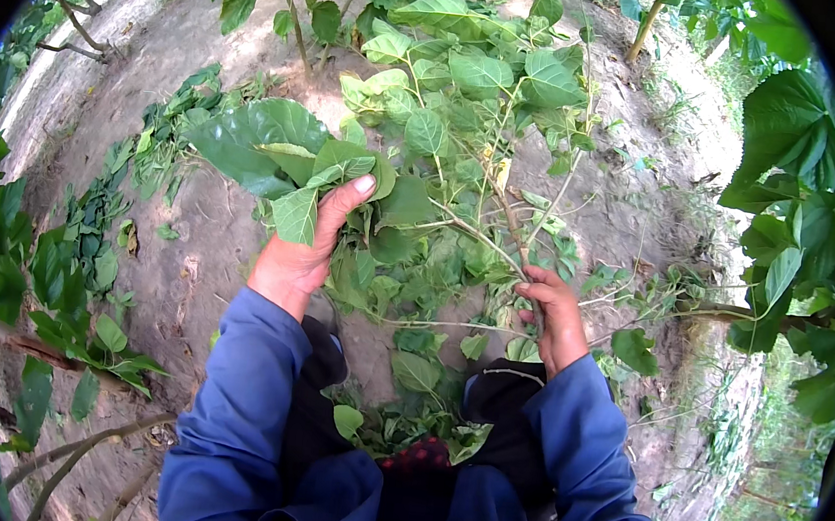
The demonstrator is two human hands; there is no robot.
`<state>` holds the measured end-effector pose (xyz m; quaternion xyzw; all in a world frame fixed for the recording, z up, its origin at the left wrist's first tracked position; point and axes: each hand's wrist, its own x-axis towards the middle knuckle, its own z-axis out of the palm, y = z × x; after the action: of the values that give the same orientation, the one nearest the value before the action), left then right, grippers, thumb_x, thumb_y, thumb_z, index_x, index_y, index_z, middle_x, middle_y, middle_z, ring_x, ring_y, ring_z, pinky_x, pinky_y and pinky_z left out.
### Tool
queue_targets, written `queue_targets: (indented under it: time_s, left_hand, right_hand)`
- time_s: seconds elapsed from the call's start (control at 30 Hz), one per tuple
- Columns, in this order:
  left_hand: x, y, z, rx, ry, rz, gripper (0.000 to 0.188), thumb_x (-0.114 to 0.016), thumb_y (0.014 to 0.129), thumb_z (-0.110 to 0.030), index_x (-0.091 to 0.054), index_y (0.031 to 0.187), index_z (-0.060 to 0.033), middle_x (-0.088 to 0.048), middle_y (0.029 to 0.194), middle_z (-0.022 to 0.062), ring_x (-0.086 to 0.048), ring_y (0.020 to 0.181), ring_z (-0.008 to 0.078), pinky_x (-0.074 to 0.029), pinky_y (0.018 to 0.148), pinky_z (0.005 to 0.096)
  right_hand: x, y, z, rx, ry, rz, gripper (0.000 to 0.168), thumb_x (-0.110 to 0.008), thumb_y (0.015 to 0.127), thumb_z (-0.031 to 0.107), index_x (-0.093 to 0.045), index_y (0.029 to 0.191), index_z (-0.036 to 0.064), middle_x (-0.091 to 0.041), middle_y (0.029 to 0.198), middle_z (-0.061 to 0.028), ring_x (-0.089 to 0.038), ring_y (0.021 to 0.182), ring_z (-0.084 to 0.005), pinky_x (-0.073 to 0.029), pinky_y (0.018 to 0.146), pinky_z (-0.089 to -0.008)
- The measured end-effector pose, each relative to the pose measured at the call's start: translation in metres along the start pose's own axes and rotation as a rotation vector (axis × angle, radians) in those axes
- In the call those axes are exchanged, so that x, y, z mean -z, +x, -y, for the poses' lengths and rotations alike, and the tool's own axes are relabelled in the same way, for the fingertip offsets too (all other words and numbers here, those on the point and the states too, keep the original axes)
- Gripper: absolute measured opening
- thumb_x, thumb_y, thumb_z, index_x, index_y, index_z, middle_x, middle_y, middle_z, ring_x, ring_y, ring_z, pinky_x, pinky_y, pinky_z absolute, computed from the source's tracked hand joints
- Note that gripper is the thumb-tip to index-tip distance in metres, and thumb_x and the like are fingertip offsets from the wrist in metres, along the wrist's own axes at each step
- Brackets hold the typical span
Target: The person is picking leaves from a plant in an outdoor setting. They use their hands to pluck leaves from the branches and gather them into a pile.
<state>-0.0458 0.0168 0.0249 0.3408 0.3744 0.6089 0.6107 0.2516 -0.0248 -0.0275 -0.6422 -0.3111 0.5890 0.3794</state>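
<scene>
My left hand [306, 242] is closed around a bunch of broad green leaves [270, 145], its thumb pressed over them. In my right hand [555, 319] is the base of a cut leafy branch [515, 228]. From that grip the branch forks away from me into several thin stems, which carry paler green leaves [480, 74]. Under and between my hands lies a pile of loose leaves [423, 276] on the soil. The fingers of my left hand are partly hidden behind the leaves they hold.
Bare soil [193, 239] surrounds my feet. A strip of dropped leaves [96, 229] runs along the left. Leafy tree limbs reach in at the lower left [18, 335] and the right [729, 312]. Ahead stands a thin upright stem [291, 7], with a small trunk [648, 23] at the upper right.
</scene>
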Motion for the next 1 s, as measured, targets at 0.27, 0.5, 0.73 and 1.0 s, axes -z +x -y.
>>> queue_targets:
  time_s: [0.27,0.5,0.73,1.0]
  left_hand:
    - [-0.003,-0.007,-0.017,0.025,0.125,-0.043,0.034,-0.067,0.083,-0.018,-0.057,0.112,-0.0043,-0.060,0.104,0.0033,-0.055,0.096,0.0153,-0.044,0.087,0.0302]
    - [-0.010,-0.008,-0.004,0.120,0.160,0.043,0.031,-0.066,0.084,-0.018,-0.058,0.111,-0.0037,-0.061,0.104,0.0032,-0.056,0.094,0.0142,-0.047,0.079,0.0293]
    - [-0.055,0.016,0.026,0.067,0.195,0.113,0.032,-0.067,0.082,-0.011,-0.057,0.112,-0.0020,-0.060,0.106,0.0042,-0.055,0.094,0.0147,-0.044,0.082,0.0290]
    - [-0.083,0.020,0.045,0.178,0.276,0.233,0.030,-0.066,0.083,-0.011,-0.058,0.111,-0.0003,-0.062,0.104,0.0055,-0.055,0.094,0.0147,-0.044,0.084,0.0299]
  right_hand:
    - [0.023,-0.018,-0.006,-0.013,-0.038,0.016,0.040,-0.062,0.073,0.022,-0.057,0.110,0.011,-0.058,0.104,-0.0002,-0.049,0.097,-0.0132,-0.035,0.076,-0.0323]
    - [0.024,-0.006,-0.017,-0.019,-0.155,0.020,0.040,-0.062,0.071,0.021,-0.056,0.110,0.011,-0.057,0.100,-0.0015,-0.050,0.093,-0.0157,-0.037,0.074,-0.0317]
    - [0.011,-0.001,-0.022,0.010,-0.191,0.041,0.040,-0.064,0.071,0.020,-0.055,0.109,0.010,-0.054,0.096,0.0016,-0.050,0.086,-0.0120,-0.038,0.072,-0.0303]
    - [0.025,0.017,-0.052,0.232,-0.387,-0.058,0.045,-0.067,0.066,0.016,-0.058,0.106,-0.003,-0.061,0.095,-0.0157,-0.056,0.091,-0.0279,-0.042,0.082,-0.0331]
